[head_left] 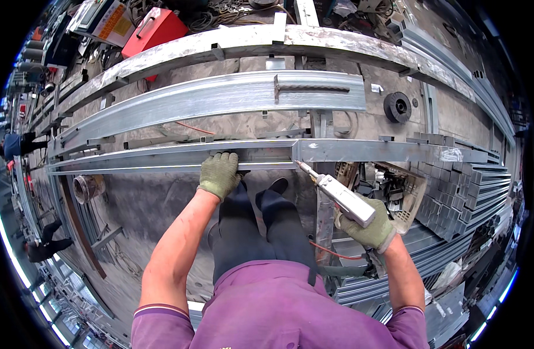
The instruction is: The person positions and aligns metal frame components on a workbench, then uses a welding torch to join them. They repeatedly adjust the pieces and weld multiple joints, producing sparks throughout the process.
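Note:
My left hand (pixel 219 176), in a green work glove, is closed over the near rail of a long galvanized steel frame (pixel 127 170). In my right hand (pixel 376 228), also gloved, is a handheld welding gun (pixel 345 196) with a pale grey body and a copper-coloured nozzle. The nozzle tip points up and left, close to the frame's corner joint, where a short crosspiece (pixel 295 151) meets the rails. Whether the tip touches the metal I cannot tell. A square steel tube (pixel 371 150) extends right from that joint.
Beyond lies a wide steel channel (pixel 220 96) with a hammer-like rod tool (pixel 313 88) on it. A thick beam (pixel 337 41) crosses behind. Stacked square tubes (pixel 453 192) and a crate of offcuts (pixel 415 198) stand right. A black spool (pixel 397 107) and red box (pixel 148 35) lie farther.

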A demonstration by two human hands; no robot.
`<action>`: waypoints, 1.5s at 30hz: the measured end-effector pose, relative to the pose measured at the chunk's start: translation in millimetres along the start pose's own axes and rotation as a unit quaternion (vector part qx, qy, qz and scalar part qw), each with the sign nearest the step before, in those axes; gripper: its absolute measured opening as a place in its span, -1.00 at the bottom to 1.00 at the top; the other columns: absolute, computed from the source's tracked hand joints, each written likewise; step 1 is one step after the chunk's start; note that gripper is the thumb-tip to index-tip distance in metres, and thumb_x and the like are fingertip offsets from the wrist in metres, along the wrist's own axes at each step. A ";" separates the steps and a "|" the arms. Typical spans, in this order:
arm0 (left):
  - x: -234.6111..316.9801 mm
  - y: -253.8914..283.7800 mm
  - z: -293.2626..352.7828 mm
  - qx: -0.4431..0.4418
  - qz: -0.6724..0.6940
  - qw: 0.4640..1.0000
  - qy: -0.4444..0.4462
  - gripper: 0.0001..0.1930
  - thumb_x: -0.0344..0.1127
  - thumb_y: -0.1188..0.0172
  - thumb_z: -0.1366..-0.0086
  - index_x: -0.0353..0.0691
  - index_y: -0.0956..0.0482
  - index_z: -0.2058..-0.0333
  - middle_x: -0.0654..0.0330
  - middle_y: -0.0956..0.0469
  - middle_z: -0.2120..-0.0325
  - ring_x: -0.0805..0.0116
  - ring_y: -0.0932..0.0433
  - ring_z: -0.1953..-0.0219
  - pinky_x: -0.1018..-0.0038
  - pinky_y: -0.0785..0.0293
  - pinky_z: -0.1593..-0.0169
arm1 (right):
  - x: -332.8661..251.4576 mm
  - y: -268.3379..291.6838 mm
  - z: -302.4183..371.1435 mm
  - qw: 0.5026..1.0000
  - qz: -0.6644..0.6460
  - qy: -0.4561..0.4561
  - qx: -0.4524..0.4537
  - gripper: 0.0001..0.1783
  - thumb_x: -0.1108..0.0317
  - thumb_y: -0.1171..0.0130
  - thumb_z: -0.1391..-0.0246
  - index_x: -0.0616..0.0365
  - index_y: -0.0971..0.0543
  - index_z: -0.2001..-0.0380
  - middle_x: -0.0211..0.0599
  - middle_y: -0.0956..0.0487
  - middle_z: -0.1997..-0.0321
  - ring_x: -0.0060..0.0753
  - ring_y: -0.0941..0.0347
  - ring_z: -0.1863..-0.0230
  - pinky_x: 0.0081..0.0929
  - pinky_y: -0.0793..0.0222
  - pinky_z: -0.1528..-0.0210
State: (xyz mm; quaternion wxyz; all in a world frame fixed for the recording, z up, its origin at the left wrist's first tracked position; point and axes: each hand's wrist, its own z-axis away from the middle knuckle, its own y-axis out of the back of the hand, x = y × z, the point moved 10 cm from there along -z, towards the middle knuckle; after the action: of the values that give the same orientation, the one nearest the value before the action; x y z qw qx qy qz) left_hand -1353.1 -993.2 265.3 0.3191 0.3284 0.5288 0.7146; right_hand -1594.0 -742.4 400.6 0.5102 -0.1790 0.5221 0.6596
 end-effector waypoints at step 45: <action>-1.4 -4.8 -1.0 -0.010 -0.003 1.000 0.013 -0.57 -0.11 -0.45 -0.02 -0.12 -0.58 0.15 0.11 -0.65 0.23 0.07 -0.66 0.11 0.12 -0.59 0.04 | -7.2 -4.8 -5.5 0.982 0.173 0.067 -0.042 -0.64 0.12 -0.40 0.03 0.03 -0.62 0.19 -0.16 -0.68 0.35 0.07 -0.68 0.31 -0.10 -0.64 0.27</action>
State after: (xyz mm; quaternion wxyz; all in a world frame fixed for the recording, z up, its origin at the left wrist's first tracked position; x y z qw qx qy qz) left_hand -1352.5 -993.7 260.3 0.3175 0.3149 0.5265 0.7231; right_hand -1588.5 -751.0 401.5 0.3448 -0.1509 0.5497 0.7458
